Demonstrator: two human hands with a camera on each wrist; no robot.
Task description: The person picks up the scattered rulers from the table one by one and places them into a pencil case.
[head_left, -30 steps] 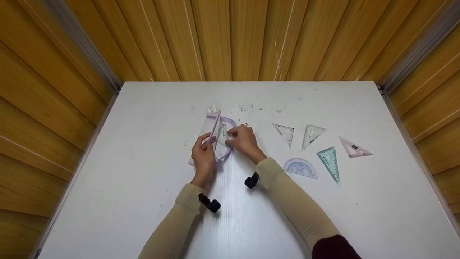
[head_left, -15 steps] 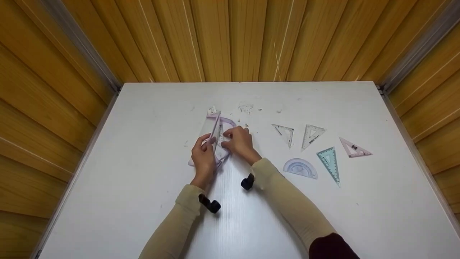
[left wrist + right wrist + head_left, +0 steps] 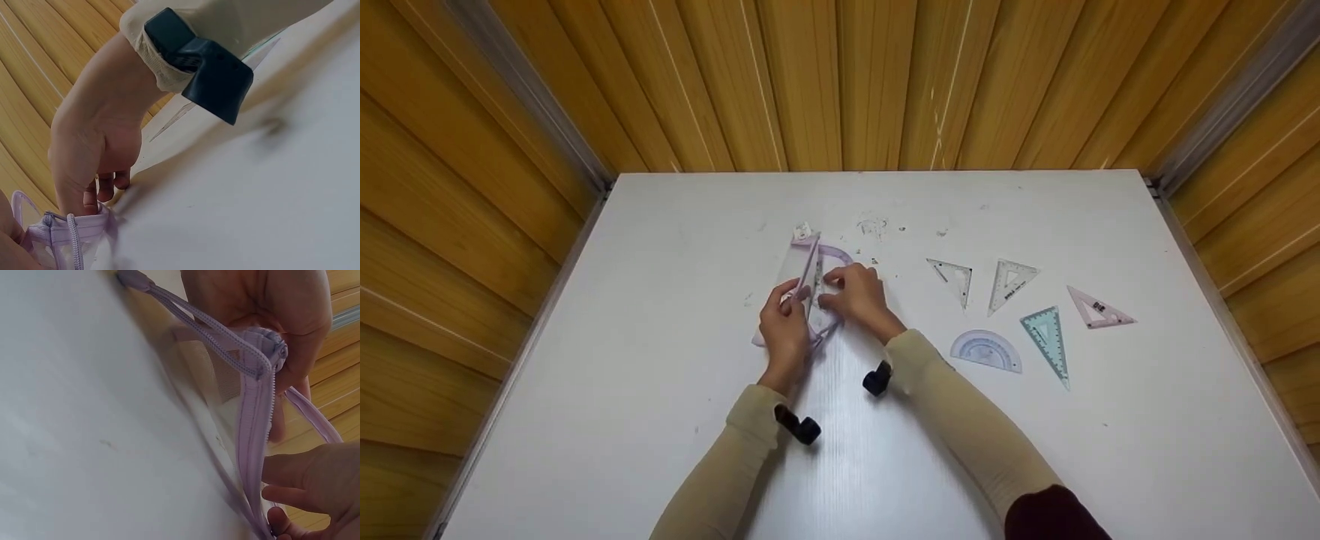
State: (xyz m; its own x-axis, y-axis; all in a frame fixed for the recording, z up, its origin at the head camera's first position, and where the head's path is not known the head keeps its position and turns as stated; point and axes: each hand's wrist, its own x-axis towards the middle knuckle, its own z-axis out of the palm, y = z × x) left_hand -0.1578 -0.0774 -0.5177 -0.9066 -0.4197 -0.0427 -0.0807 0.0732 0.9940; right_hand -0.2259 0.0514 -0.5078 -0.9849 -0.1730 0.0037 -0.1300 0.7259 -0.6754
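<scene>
A clear pouch (image 3: 804, 274) with a lilac zipper (image 3: 253, 399) lies on the white table (image 3: 660, 390), left of centre. My left hand (image 3: 789, 296) pinches the pouch's upper zipper edge and holds the mouth apart. My right hand (image 3: 831, 292) is at the pouch's open side, its fingers curled round a small clear set square that is partly inside. In the left wrist view the right hand (image 3: 93, 152) reaches down onto the lilac pouch (image 3: 62, 242). The right wrist view shows the left hand (image 3: 264, 304) gripping the zipper end.
To the right lie two clear set squares (image 3: 954, 276) (image 3: 1011, 281), a pink one (image 3: 1099, 310), a teal one (image 3: 1046, 337) and a bluish protractor (image 3: 986, 350). Wooden walls close in the table's far and side edges.
My right hand has slid a little to the left, carrying the clear set square further into the pouch. The left hand has stayed where it was.
</scene>
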